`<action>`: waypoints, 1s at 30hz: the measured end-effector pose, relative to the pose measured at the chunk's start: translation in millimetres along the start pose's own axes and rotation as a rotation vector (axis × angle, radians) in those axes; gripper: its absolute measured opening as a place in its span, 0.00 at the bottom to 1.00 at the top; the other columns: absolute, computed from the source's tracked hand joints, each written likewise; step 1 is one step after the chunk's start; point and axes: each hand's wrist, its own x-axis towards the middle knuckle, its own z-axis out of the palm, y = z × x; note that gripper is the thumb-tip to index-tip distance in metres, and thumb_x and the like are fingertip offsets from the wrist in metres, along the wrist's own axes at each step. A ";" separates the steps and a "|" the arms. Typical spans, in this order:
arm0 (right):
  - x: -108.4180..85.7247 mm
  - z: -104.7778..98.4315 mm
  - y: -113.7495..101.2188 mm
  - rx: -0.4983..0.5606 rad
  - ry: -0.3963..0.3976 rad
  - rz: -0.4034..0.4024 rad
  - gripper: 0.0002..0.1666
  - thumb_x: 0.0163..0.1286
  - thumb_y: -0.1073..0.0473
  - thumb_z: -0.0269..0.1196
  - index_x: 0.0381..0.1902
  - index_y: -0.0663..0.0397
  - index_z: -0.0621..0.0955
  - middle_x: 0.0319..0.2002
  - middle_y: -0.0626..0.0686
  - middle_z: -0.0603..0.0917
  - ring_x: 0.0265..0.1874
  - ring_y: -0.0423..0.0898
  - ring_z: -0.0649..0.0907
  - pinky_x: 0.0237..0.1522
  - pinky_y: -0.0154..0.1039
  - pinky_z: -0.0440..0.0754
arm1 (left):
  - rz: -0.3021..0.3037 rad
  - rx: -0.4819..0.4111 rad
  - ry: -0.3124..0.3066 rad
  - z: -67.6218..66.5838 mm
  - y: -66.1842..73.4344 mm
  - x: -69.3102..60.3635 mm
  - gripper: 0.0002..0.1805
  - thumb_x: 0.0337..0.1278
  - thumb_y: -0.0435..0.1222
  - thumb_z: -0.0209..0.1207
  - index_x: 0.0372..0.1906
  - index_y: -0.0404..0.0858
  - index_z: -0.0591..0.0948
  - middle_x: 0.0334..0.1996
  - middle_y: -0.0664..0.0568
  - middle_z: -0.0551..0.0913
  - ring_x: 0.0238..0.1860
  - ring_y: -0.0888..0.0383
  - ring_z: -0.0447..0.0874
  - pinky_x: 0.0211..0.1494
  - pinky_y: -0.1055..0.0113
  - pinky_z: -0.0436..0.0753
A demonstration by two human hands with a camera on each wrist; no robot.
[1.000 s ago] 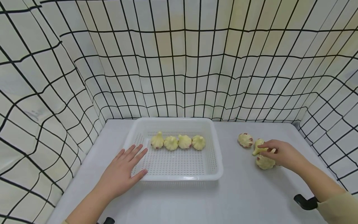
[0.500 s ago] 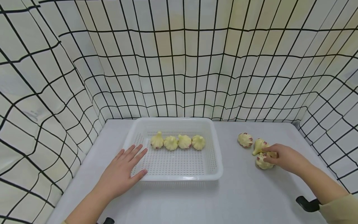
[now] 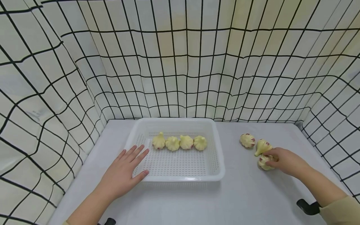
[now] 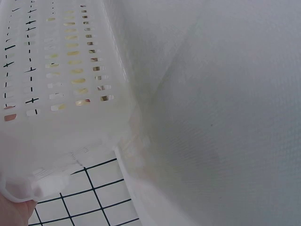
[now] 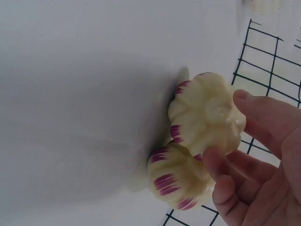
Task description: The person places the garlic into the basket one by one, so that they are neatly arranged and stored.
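Head view: the right grip (image 3: 289, 161) holds a garlic (image 3: 264, 163) between thumb and fingers, low over the table (image 3: 244, 193). Just beyond its fingertips lies a loose garlic (image 3: 262, 147); a farther garlic (image 3: 247, 140) is beyond and to the left. The left grip (image 3: 122, 173) is wide, its straight fingers spread over the side of the basket (image 3: 185, 178). To its right, inside, 4 garlics (image 3: 172, 143) sit in a row.

Left wrist view: only a bit of the left grip shows, at the basket's rim; its spread cannot be told here. Yellow shows through the slots.

Right wrist view: the right grip's thumb and fingers curl around the garlic. Near those fingertips, a streaked garlic (image 5: 174, 176) is partly covered by it; whether they touch, I cannot tell.
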 end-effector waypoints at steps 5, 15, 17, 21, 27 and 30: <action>-3.3 0.5 0.1 -0.006 -0.010 0.019 0.24 0.64 0.53 0.69 0.54 0.59 0.82 0.52 0.66 0.83 0.50 0.64 0.80 0.45 0.62 0.79 | 0.003 0.002 0.000 0.6 -0.3 1.9 0.40 0.65 0.61 0.54 0.76 0.49 0.64 0.76 0.50 0.61 0.76 0.44 0.56 0.75 0.43 0.54; -5.1 7.6 0.6 0.104 -0.059 -0.069 0.24 0.63 0.52 0.70 0.56 0.50 0.82 0.37 0.45 0.80 0.32 0.43 0.74 0.27 0.36 0.74 | -0.009 -0.005 -0.033 -0.7 1.2 3.7 0.40 0.65 0.61 0.54 0.76 0.48 0.64 0.76 0.50 0.60 0.76 0.44 0.54 0.77 0.44 0.51; -4.4 9.5 -0.7 0.126 -0.073 -0.079 0.24 0.63 0.51 0.70 0.57 0.48 0.82 0.36 0.43 0.78 0.32 0.42 0.73 0.26 0.35 0.74 | -0.013 -0.003 -0.036 -1.2 1.4 3.5 0.40 0.65 0.61 0.54 0.76 0.48 0.64 0.76 0.50 0.60 0.76 0.44 0.54 0.76 0.44 0.51; -1.3 13.8 -3.3 0.142 -0.086 -0.135 0.24 0.64 0.52 0.70 0.58 0.43 0.81 0.42 0.42 0.81 0.35 0.39 0.75 0.29 0.33 0.77 | -0.020 0.002 -0.033 -1.3 0.9 3.1 0.40 0.64 0.60 0.56 0.76 0.48 0.64 0.76 0.50 0.60 0.76 0.44 0.54 0.76 0.43 0.52; 6.2 17.0 -10.1 0.101 -0.067 -0.276 0.21 0.67 0.55 0.67 0.58 0.39 0.83 0.58 0.51 0.80 0.41 0.37 0.79 0.37 0.33 0.81 | -0.016 0.000 -0.033 -0.9 -0.3 1.6 0.40 0.64 0.59 0.56 0.76 0.48 0.64 0.76 0.49 0.60 0.76 0.45 0.54 0.76 0.43 0.52; 8.6 16.5 -14.5 0.099 -0.078 -0.295 0.22 0.68 0.57 0.66 0.60 0.40 0.82 0.64 0.57 0.76 0.40 0.35 0.79 0.36 0.33 0.81 | -0.014 -0.006 -0.032 -0.1 -0.5 0.4 0.40 0.64 0.59 0.56 0.76 0.48 0.63 0.76 0.49 0.60 0.76 0.45 0.54 0.76 0.43 0.52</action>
